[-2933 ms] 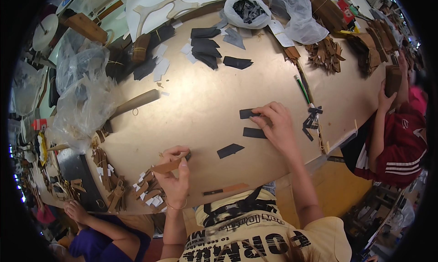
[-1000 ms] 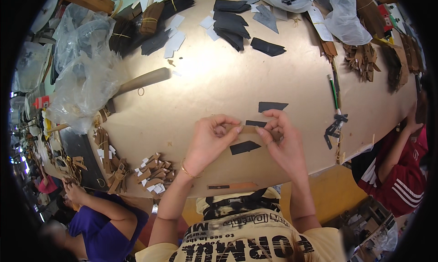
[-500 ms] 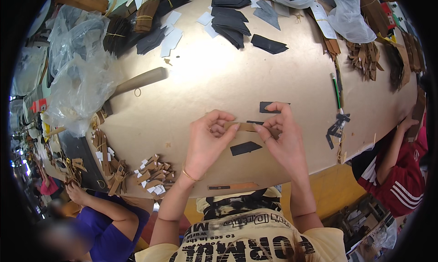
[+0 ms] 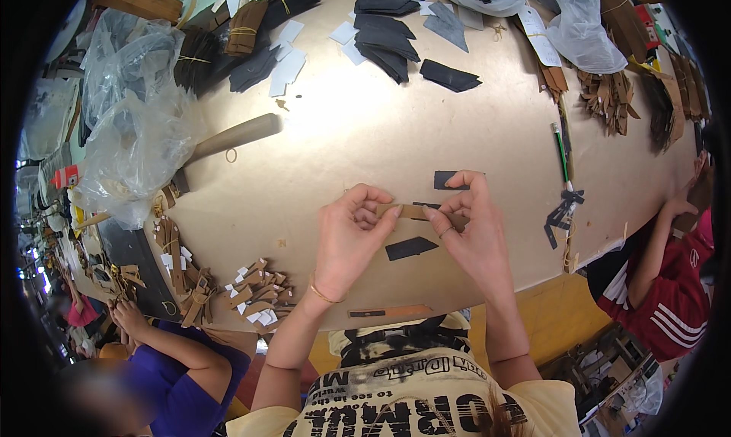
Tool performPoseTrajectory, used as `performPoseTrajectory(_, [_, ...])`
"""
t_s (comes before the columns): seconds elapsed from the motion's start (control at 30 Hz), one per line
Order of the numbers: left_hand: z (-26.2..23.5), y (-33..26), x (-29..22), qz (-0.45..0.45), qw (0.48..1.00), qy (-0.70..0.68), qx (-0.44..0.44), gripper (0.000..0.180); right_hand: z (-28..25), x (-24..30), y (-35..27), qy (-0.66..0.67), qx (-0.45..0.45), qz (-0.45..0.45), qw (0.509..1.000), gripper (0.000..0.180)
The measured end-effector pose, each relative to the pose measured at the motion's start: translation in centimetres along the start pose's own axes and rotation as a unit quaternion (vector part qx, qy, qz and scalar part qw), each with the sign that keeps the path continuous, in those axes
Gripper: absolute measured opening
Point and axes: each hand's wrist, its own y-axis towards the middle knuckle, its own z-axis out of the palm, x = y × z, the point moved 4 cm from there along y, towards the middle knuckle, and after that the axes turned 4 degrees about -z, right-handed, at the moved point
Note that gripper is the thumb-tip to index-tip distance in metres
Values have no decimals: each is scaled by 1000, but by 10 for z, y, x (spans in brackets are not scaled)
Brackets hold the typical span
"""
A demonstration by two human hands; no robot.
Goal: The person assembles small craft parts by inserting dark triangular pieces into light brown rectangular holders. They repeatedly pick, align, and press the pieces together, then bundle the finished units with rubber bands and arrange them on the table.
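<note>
Left grip (image 4: 344, 231) and right grip (image 4: 476, 235) pinch brown strip (image 4: 412, 212) (lettered shirt (image 4: 419, 395) below).

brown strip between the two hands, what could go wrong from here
The left hand and right hand pinch the brown strip separately, so it might twist. It hides part of the middle dark piece, so a misalignment could go unseen. The right hand's fingers overlap the upper dark piece in view and might nudge it.
</note>
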Motion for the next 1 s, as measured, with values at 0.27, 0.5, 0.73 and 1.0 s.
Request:
performPoseTrajectory(0.27, [2, -4, -5, 12, 999, 25, -32, 18, 1, -2, 0, -20, -11, -10, 1000, 37])
performPoseTrajectory(0.5, [11, -8, -13, 65, 990, 117, -45, 25, 2, -2, -2, -11, -7, -3, 1000, 40])
performPoseTrajectory(0.73, [12, -4, -8, 72, 992, 91, -54, 23, -34, -17, -13, 55, 7, 47, 997, 42])
performPoseTrajectory(1.0, [12, -3, -9, 68, 992, 94, -53, 23, -44, -38, -17, 134, -12, 39, 990, 39])
